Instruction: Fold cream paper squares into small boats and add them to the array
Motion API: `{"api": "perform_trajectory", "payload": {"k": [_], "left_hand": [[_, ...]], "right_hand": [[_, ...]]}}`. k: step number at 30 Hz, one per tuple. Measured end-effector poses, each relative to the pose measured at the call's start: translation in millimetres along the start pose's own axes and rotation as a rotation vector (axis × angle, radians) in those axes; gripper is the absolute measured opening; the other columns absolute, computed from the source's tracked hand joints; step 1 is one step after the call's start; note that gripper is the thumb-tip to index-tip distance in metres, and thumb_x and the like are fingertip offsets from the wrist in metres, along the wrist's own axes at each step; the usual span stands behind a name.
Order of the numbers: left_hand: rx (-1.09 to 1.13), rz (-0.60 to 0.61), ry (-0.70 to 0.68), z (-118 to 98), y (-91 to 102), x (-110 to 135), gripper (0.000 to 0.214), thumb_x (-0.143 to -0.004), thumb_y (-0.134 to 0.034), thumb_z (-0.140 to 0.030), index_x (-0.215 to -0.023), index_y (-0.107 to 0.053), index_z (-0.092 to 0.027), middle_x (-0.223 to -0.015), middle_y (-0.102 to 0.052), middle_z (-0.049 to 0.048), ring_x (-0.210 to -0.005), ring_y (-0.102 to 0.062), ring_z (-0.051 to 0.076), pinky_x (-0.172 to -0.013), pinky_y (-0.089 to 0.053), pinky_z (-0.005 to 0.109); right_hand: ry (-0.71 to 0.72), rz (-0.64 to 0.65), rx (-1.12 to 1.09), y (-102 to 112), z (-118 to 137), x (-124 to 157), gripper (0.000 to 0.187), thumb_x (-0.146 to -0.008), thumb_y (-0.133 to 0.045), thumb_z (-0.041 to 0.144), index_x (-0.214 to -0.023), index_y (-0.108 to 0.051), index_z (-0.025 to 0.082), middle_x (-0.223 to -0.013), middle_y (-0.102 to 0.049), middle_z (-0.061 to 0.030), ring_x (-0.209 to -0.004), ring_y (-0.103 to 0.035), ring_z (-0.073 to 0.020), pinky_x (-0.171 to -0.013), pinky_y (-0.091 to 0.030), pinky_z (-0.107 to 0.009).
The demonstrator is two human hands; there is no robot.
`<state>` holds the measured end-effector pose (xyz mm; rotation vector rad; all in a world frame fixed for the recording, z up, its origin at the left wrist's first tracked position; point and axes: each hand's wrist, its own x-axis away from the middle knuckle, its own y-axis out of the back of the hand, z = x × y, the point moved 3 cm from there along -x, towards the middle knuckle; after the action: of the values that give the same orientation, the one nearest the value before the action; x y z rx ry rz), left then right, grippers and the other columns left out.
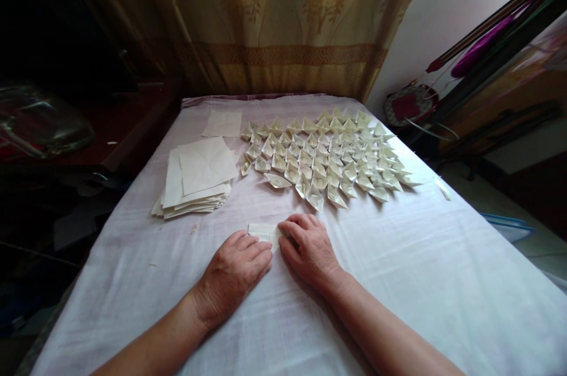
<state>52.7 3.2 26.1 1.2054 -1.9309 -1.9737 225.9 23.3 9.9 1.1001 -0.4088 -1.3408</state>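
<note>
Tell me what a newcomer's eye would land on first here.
Most likely the crowd of folded paper boats, spread over the far middle and right of the table. Next, the left hand and right hand, both on a small folded paper nearer the camera. Then the stack of paper sheets left of the boats.

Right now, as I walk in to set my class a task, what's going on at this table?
A person's bare left hand and right hand are on a small, folded piece of off-white paper, at its left and right sides; their exact grip is unclear. It lies on a white cloth. Beyond the hands stand rows of small, off-white folded-paper boats. To their left lies a stack of flat, off-white paper sheets.
</note>
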Motion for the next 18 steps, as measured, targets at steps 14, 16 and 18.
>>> {"api": "perform_trajectory", "payload": {"k": [14, 16, 18], "left_hand": [[-0.101, 0.195, -0.212, 15.7, 2.4, -20.7, 0.025, -0.098, -0.041, -0.01, -0.106, -0.061, -0.021, -0.09, -0.069, 0.0015, -0.082, -0.064, 0.015, -0.105, -0.041, 0.042], [-0.111, 0.221, -0.249, 21.7, 4.1, -24.5, 0.025, -0.097, -0.041, -0.008, -0.106, -0.06, -0.021, -0.093, -0.068, 0.0026, -0.084, -0.064, 0.016, -0.104, -0.042, 0.041], [-0.114, 0.244, -0.265, 26.1, 5.5, -27.8, 0.023, -0.096, -0.043, -0.008, -0.105, -0.06, -0.02, -0.094, -0.068, 0.0034, -0.086, -0.064, 0.017, -0.101, -0.044, 0.04]], "right_hand": [[-0.044, 0.049, 0.094, 2.7, -6.1, -2.5, 0.011, -0.089, -0.06, 0.02, -0.083, -0.07, 0.02, -0.081, -0.065, -0.004, -0.077, -0.058, -0.018, -0.072, -0.037, -0.029], [-0.049, 0.054, 0.086, 3.5, -5.9, -2.5, 0.011, -0.087, -0.062, 0.019, -0.079, -0.069, 0.019, -0.079, -0.065, -0.0037, -0.076, -0.057, -0.0173, -0.072, -0.037, -0.028], [-0.047, 0.056, 0.079, 3.6, -6.0, -2.1, 0.011, -0.086, -0.063, 0.019, -0.077, -0.068, 0.019, -0.078, -0.065, -0.0033, -0.075, -0.057, -0.017, -0.072, -0.036, -0.029]]}}
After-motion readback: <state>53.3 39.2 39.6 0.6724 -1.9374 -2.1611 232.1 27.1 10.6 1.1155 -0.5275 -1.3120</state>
